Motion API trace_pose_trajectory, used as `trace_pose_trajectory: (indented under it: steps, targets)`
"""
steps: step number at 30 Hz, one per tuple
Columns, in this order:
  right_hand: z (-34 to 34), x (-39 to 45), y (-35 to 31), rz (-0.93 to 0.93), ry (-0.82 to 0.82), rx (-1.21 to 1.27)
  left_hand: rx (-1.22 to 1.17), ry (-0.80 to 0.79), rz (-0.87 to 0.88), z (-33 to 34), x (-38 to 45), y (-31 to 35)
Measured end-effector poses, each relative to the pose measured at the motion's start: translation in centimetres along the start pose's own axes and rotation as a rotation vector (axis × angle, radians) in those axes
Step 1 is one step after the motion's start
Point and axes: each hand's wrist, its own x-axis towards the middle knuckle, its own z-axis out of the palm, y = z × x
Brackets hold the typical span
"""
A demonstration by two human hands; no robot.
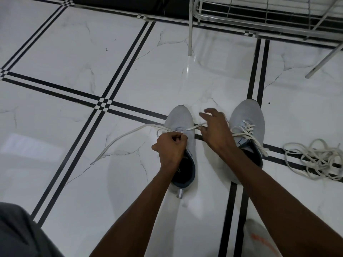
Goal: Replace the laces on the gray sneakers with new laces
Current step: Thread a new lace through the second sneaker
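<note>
Floor (167, 71): glossy white marble-look tiles with black stripe borders; everything in play lies on it.
Metal rack (259, 19): a chrome wire frame standing at the top right, well apart from the shoes.
Left sneaker (181, 117): gray, toe pointing away from the person, directly ahead; it carries only the first run of lace near the toe, the eyelets above appear bare.
Right sneaker (248, 115): gray, beside the first and partly covered by the right forearm; it looks laced to the top, with loose ends trailing over its side.
Pile of laces (315, 158): a tangled white heap on the floor to the right, probably the removed ones.
New lace (120, 138): a flat white strip running from the left sneaker's toe eyelets out across the floor to the left; a shorter end juts right.
Left hand (170, 143): fingers curled, pinching the lace over the tongue area.
Right hand (215, 127): fingers spread loosely, blurred, just by the short right end; whether it touches the lace cannot be told.
Step in hand: early lacing of the second shoe, judging by the bare eyelets.
Next move: likely needs the right end taken up, the two sides evened, then crossed into the next eyelets.
</note>
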Motion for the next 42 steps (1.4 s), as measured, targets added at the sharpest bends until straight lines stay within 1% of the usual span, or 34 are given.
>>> trace_pose_trajectory:
  steps: [2,4,6,9,10,12,14,16,17,18,19,22,23,24,26,29,32,34,37,38,39,40,42]
  targets:
    - [-0.3,-0.3,-2.2,-0.132,-0.037,0.046,-0.010,-0.005,0.010,0.0,0.1,0.0]
    - [0.0,-0.4,-2.8,-0.173,-0.077,0.028,-0.003,-0.014,0.007,0.1,0.3,-0.2]
    - [0.3,-0.5,-2.3,-0.155,-0.058,-0.001,-0.012,-0.016,0.027,0.2,0.4,-0.3]
    - [0.1,-0.3,-1.2,0.014,0.002,0.004,0.015,-0.015,0.050,0.3,0.3,-0.5]
    - [0.1,-0.3,-0.9,0.043,0.013,0.023,0.017,-0.017,0.053,0.2,0.3,-0.5]
    - [0.3,-0.4,-0.7,0.024,0.001,0.075,-0.009,-0.023,0.089,-0.1,0.2,-0.5]
    - [0.5,-0.7,-0.9,-0.019,0.023,0.163,-0.093,0.037,0.141,-0.6,0.3,-0.5]
    - [0.8,-0.8,-1.4,-0.039,0.045,0.255,-0.156,0.194,0.175,-1.5,0.9,-0.7]
    - [0.8,-0.8,-1.7,-0.051,0.036,0.280,-0.146,0.267,0.194,-1.9,1.7,-1.3]
    - [0.8,-0.6,-1.9,-0.070,0.019,0.285,-0.107,0.296,0.215,-2.3,2.7,-2.0]
    - [0.9,-0.5,-2.0,-0.085,-0.006,0.273,-0.068,0.261,0.228,-2.7,3.7,-2.9]
    - [1.0,-0.4,-2.2,-0.113,-0.040,0.241,-0.083,-0.026,0.243,-3.3,5.5,-4.9]
    - [1.0,-0.4,-2.2,-0.119,-0.034,0.240,-0.100,-0.097,0.243,-3.4,5.5,-5.1]
    - [1.0,-0.5,-2.2,-0.126,-0.026,0.247,-0.104,-0.133,0.238,-3.3,5.5,-5.1]
    - [1.0,-0.5,-2.1,-0.123,-0.008,0.272,-0.116,-0.111,0.237,-3.1,5.3,-5.3]
    - [1.1,-0.7,-2.6,-0.116,-0.008,0.277,-0.097,-0.010,0.262,-2.9,5.3,-5.3]
    - [1.4,-0.7,-2.8,-0.117,-0.013,0.269,-0.036,-0.014,0.285,-2.7,5.2,-5.0]
    - [1.3,-0.7,-2.7,-0.083,-0.002,0.299,-0.077,0.018,0.198,-2.5,5.0,-4.9]
    - [1.2,-0.5,-2.5,0.034,0.046,0.372,-0.191,0.133,-0.048,-2.4,4.4,-5.0]
    - [1.2,-0.6,-2.5,0.054,0.044,0.386,-0.218,0.155,-0.084,-2.4,4.2,-5.1]
    - [1.0,-0.6,-2.6,0.054,0.039,0.388,-0.224,0.161,-0.068,-2.4,3.9,-5.2]
    - [0.9,-0.5,-2.6,0.034,0.030,0.387,-0.208,0.156,-0.007,-2.5,3.7,-5.3]
    - [0.7,-0.4,-2.3,-0.021,0.002,0.385,-0.122,0.123,0.159,-2.8,3.7,-5.5]
